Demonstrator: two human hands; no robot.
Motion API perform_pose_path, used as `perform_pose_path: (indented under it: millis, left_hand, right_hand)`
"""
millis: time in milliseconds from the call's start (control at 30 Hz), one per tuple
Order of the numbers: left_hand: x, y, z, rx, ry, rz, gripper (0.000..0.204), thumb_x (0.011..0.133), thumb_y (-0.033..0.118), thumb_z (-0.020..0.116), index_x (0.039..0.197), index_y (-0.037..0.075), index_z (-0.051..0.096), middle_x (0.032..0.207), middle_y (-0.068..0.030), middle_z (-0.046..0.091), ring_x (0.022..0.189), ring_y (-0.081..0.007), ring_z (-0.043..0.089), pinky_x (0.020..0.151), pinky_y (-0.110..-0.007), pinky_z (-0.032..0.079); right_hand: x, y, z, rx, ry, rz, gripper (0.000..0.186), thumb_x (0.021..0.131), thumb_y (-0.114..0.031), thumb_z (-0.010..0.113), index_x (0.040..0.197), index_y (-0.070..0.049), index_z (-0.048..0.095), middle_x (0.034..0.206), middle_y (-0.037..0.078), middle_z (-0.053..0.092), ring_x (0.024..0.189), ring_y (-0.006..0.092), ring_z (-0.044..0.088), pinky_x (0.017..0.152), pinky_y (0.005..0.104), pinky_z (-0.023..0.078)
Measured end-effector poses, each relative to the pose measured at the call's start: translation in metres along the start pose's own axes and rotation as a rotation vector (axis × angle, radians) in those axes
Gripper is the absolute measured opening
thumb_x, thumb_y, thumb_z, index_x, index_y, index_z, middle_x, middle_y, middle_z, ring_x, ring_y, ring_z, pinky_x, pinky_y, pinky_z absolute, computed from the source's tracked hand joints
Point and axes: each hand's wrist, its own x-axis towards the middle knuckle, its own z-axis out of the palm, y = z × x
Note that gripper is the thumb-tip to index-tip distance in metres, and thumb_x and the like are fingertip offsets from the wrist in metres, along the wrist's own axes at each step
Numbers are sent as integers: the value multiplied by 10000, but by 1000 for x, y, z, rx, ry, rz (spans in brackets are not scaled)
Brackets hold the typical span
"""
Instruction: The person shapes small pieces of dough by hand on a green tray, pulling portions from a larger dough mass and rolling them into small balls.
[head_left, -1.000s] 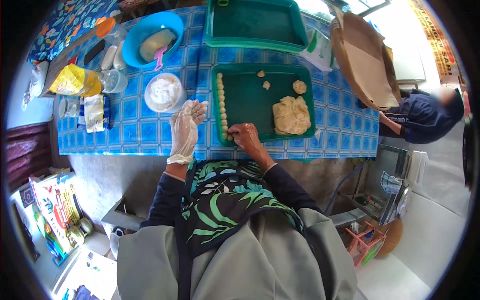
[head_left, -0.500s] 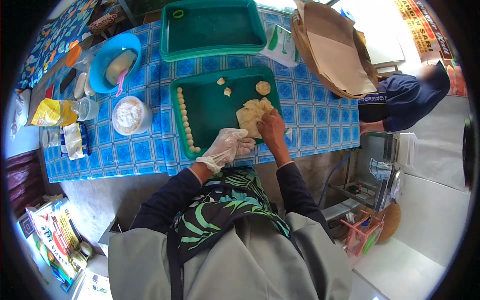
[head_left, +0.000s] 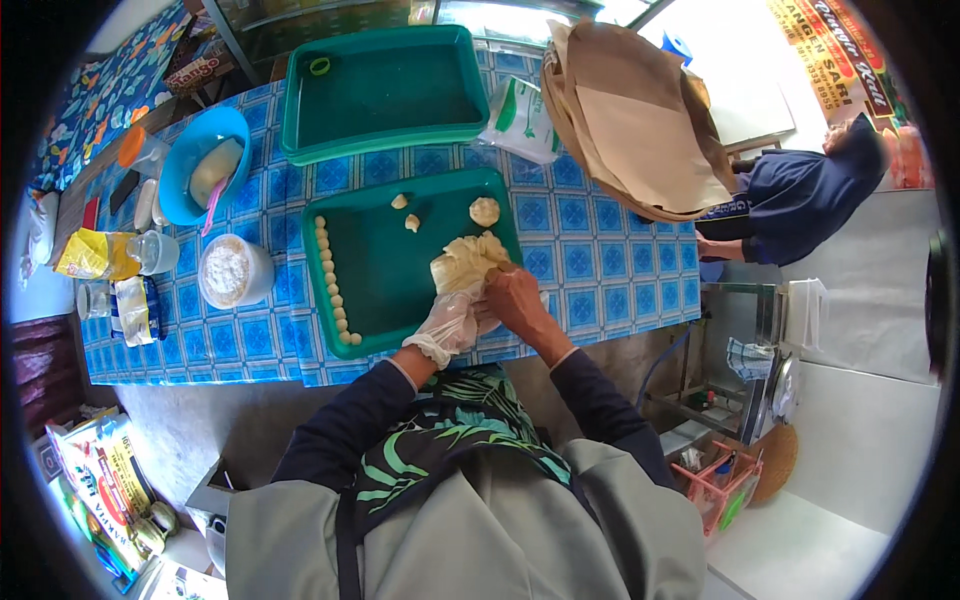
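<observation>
A crumpled sheet of pale dough [head_left: 462,262] lies at the right of the green tray [head_left: 375,290]. My right hand [head_left: 524,308], bare, is closed at the dough's near edge, its fingertips pinching it. Against it, in a clear plastic glove, my left hand [head_left: 448,326] has its fingers curled at the tray's near rim; what they hold is hidden behind the right hand. Small dough balls [head_left: 328,266] form a column along the tray's left side. Two little dough lumps [head_left: 412,222] and a rounder dough piece [head_left: 484,211] sit toward the far side.
Stacked green trays [head_left: 385,95] stand behind, beside a white-and-green packet [head_left: 522,122] and a paper-lined woven basket [head_left: 640,130]. To the left are a blue bowl [head_left: 205,165] and a tub of white powder [head_left: 235,271]. Another person [head_left: 810,195] stands at the right.
My hands have come together at the dough's near edge; the left moved in beside the right. The whole view has shifted, so the table sits lower and further left.
</observation>
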Motion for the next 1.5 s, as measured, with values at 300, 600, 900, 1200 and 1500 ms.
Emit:
perform_pose_path:
  millis: [300,600,900,1200,1500]
  left_hand:
    - [21,-22,-9,-125,225,46,276,946,101,496,1216,51,518,1143,-118,614,996,-249,638,813,-373,553]
    - [-38,20,43,-120,-61,255,367,975,143,503,1275,-65,460,1175,-169,598,1015,-259,631,900,-407,532]
    - [-31,47,38,-205,238,431,292,933,-24,512,1225,-36,496,1113,-168,592,1002,-280,630,859,-358,551]
    - [-22,59,32,-136,150,536,225,905,-46,538,1126,-79,519,1107,-227,605,1007,-298,644,873,-359,558]
    - [-20,60,33,-108,180,590,168,888,-43,577,1052,-79,558,1031,-186,637,950,-286,662,836,-371,573]
  right_hand:
    - [-6,10,-72,1330,-592,641,134,784,-110,670,822,18,663,699,96,640,496,148,564,446,264,430]
    - [5,2,-51,1010,-159,197,142,818,-49,673,949,-30,724,1009,77,641,972,176,572,865,297,439]
    - [102,67,-4,535,63,199,111,729,-27,655,825,-6,708,865,126,662,791,243,638,661,384,514]
    - [141,61,7,-197,-81,-328,82,665,-89,638,640,-19,604,722,192,594,717,374,605,600,463,488]
    - [139,61,1,-169,-94,-442,65,702,-42,586,645,-25,560,669,203,547,691,385,593,611,478,470]
